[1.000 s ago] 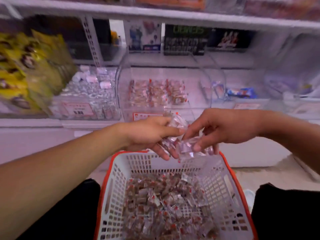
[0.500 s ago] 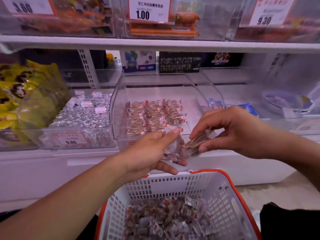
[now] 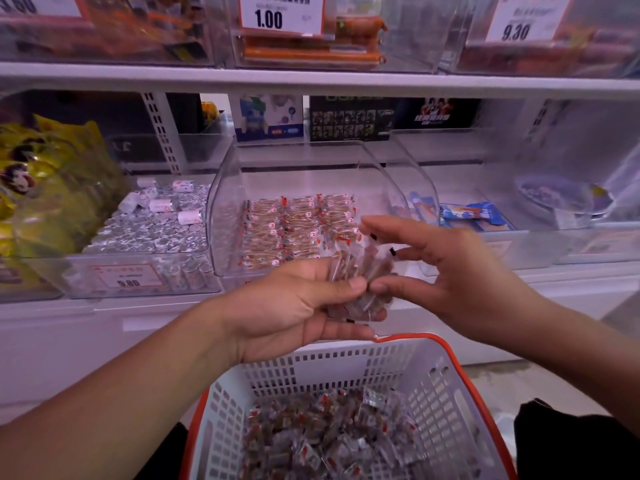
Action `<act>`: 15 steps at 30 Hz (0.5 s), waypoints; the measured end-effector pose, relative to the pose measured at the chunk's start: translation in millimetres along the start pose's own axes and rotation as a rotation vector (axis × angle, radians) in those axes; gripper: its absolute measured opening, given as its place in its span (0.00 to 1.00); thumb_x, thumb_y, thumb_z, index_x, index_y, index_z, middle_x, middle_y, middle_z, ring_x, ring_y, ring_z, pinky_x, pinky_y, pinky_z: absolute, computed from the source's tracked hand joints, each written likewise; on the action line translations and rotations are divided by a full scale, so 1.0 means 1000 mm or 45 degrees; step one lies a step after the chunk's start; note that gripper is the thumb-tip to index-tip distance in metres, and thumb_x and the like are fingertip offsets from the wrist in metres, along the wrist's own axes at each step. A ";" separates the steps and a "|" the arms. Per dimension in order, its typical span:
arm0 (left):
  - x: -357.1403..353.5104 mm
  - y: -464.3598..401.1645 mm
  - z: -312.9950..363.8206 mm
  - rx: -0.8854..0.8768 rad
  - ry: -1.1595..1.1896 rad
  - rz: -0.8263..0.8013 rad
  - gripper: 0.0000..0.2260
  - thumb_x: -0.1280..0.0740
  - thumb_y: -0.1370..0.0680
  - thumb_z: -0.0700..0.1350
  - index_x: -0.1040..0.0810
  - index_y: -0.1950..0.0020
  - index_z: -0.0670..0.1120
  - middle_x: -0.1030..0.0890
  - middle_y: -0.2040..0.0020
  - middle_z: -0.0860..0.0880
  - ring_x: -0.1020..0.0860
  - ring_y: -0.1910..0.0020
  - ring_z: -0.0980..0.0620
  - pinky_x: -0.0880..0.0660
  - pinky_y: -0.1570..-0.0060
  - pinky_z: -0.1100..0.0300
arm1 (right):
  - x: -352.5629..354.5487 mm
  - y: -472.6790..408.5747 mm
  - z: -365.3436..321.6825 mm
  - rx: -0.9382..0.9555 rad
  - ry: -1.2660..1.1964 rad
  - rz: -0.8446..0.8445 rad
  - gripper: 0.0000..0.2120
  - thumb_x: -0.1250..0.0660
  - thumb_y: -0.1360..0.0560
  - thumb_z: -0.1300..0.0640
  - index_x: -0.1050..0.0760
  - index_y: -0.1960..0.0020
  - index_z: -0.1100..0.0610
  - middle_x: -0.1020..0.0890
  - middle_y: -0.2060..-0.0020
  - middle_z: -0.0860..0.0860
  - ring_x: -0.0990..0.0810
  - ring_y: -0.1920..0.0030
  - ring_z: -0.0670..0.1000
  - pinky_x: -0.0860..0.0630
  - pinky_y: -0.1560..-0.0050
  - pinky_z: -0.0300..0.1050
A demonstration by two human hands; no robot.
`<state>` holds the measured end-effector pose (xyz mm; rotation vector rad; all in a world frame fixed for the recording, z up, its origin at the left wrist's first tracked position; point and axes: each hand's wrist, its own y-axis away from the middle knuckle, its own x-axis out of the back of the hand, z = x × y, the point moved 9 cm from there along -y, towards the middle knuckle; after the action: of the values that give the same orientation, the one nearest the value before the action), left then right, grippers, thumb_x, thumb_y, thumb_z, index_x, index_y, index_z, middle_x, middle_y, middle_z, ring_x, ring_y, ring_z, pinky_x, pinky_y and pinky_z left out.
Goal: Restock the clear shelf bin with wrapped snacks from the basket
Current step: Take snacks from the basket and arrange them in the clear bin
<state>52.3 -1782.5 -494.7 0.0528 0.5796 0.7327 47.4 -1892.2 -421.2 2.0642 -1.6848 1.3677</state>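
Clear-wrapped snacks pinched in both hands' fingers, tags reading 1.00, 9.30.

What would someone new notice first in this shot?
Two hands meet mid-frame: the left hand holds a bunch of wrapped snacks while the right hand pinches at them. Just behind stands the clear bin, with neat rows of the same snacks on its floor. Below, a white basket with an orange rim is heaped with more.
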 end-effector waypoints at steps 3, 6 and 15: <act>-0.001 0.000 0.001 -0.033 0.063 0.031 0.20 0.33 0.26 0.38 0.25 0.35 0.36 0.17 0.48 0.40 0.16 0.50 0.45 0.17 0.53 0.52 | -0.005 0.003 0.004 -0.023 0.013 -0.075 0.31 0.30 0.29 0.48 0.32 0.27 0.45 0.24 0.34 0.39 0.26 0.34 0.37 0.29 0.35 0.34; -0.004 0.003 0.001 -0.046 0.006 0.014 0.16 0.31 0.29 0.35 0.22 0.41 0.38 0.17 0.49 0.41 0.18 0.48 0.44 0.18 0.48 0.50 | -0.008 0.006 0.000 0.054 0.164 -0.083 0.30 0.27 0.27 0.50 0.31 0.27 0.49 0.24 0.33 0.41 0.28 0.33 0.36 0.32 0.35 0.30; 0.006 0.002 0.010 -0.055 -0.877 0.197 0.20 0.35 0.29 0.23 0.28 0.41 0.39 0.21 0.56 0.41 0.22 0.60 0.50 0.25 0.66 0.60 | -0.017 0.000 -0.010 0.128 0.111 -0.247 0.30 0.22 0.31 0.55 0.28 0.32 0.47 0.22 0.44 0.43 0.21 0.44 0.47 0.23 0.46 0.46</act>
<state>59.3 -1775.5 -488.9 0.2997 -0.1001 0.8181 42.5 -1874.2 -427.8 2.1225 -1.3679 1.4814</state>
